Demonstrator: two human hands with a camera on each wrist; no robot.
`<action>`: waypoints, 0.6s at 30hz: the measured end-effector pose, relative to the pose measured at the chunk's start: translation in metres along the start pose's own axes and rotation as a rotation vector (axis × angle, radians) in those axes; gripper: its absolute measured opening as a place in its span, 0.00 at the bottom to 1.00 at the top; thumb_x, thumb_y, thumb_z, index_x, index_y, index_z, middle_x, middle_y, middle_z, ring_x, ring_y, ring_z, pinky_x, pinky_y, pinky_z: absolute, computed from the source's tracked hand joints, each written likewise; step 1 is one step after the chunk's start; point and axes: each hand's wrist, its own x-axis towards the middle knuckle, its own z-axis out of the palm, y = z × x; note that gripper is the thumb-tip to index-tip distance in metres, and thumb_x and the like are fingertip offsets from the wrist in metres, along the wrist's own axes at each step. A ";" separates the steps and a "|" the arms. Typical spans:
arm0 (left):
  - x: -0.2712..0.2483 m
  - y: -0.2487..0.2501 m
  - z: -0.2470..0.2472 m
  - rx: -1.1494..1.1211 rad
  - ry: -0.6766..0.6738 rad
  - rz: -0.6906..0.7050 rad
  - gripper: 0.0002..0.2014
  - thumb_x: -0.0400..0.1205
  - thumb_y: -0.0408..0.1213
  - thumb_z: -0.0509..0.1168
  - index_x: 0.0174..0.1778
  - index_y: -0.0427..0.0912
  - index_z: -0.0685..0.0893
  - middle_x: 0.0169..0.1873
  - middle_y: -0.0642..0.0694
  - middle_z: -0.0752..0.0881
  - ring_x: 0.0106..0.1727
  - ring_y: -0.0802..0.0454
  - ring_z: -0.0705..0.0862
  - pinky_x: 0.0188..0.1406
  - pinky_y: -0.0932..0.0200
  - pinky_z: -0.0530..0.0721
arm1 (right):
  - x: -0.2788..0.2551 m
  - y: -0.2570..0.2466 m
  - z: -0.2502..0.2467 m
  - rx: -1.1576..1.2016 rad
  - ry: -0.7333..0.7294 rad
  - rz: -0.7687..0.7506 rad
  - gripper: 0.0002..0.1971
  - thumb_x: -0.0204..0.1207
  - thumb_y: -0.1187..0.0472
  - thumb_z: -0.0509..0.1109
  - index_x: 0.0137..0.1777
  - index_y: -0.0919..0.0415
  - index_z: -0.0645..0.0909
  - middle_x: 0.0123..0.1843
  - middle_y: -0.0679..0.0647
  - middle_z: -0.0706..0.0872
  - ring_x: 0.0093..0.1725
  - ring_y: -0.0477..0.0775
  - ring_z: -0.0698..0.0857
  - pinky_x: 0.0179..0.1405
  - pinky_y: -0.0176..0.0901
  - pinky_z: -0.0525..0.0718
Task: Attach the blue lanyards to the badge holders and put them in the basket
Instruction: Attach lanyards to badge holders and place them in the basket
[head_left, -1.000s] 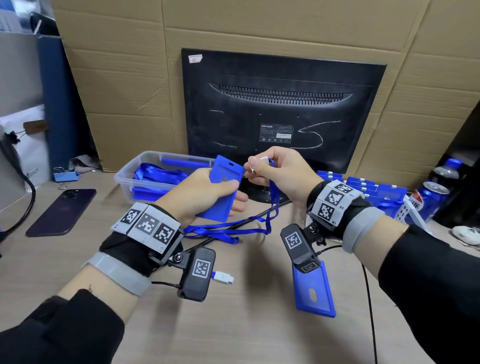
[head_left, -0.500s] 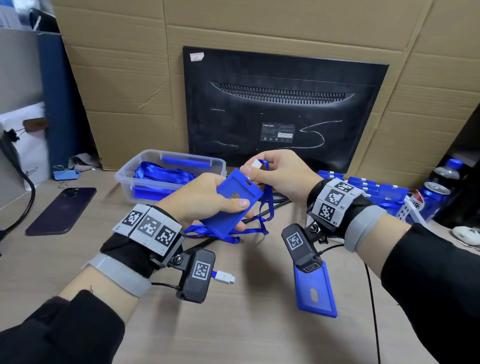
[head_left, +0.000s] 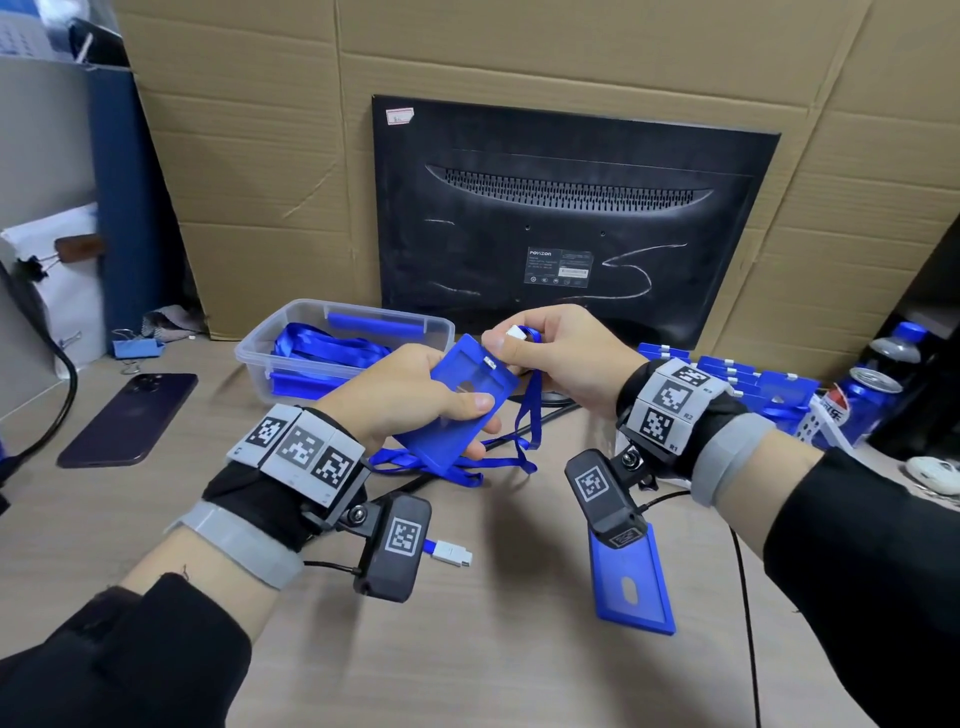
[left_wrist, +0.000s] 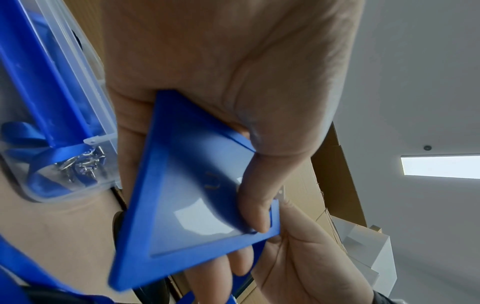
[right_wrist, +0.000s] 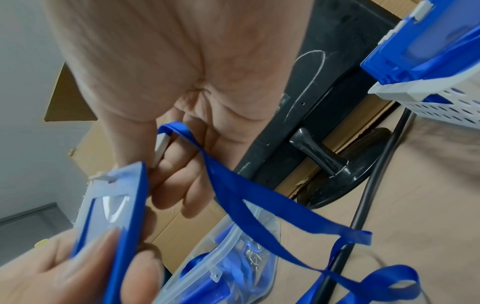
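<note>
My left hand (head_left: 475, 423) grips a blue badge holder (head_left: 462, 400) by its lower half, thumb on top, tilted with its slotted end up and to the right. My right hand (head_left: 506, 345) pinches the white clip (head_left: 517, 332) of a blue lanyard (head_left: 527, 415) right at that slotted end. The strap hangs down to a loose pile on the table. In the left wrist view the thumb lies across the holder (left_wrist: 197, 205). The right wrist view shows the clip (right_wrist: 161, 150) beside the holder's top (right_wrist: 116, 216) and the strap (right_wrist: 246, 195) trailing away.
A clear tub (head_left: 343, 348) of blue lanyards stands behind my left hand. At the right, a white perforated basket (head_left: 818, 421) contains blue holders. Another holder (head_left: 631, 582) lies on the table under my right wrist. A phone (head_left: 130, 415), a monitor (head_left: 571, 218) and cans (head_left: 872, 395) surround the area.
My left hand has tilted the badge holder from upright to slanted, bringing its slotted end up against the clip pinched in my right hand. The right hand has shifted only slightly.
</note>
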 end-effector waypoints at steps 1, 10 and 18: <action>0.000 0.000 0.000 0.001 0.006 -0.014 0.12 0.87 0.33 0.72 0.66 0.37 0.87 0.50 0.38 0.95 0.50 0.34 0.95 0.57 0.39 0.93 | -0.001 -0.001 0.000 -0.001 -0.003 0.004 0.08 0.83 0.57 0.78 0.52 0.62 0.92 0.38 0.54 0.91 0.38 0.49 0.87 0.45 0.45 0.90; 0.000 0.003 0.002 -0.001 0.075 -0.077 0.10 0.85 0.29 0.74 0.61 0.34 0.87 0.46 0.37 0.96 0.46 0.33 0.95 0.49 0.44 0.95 | -0.005 -0.015 -0.004 -0.261 -0.059 -0.045 0.13 0.71 0.54 0.88 0.53 0.55 0.94 0.47 0.64 0.95 0.42 0.50 0.88 0.56 0.54 0.91; -0.001 0.003 0.003 0.003 0.099 -0.107 0.11 0.85 0.30 0.74 0.62 0.34 0.86 0.46 0.37 0.96 0.47 0.33 0.96 0.53 0.41 0.95 | 0.001 -0.013 -0.003 -0.457 -0.033 -0.121 0.04 0.80 0.57 0.80 0.53 0.49 0.93 0.43 0.61 0.95 0.44 0.63 0.93 0.56 0.61 0.91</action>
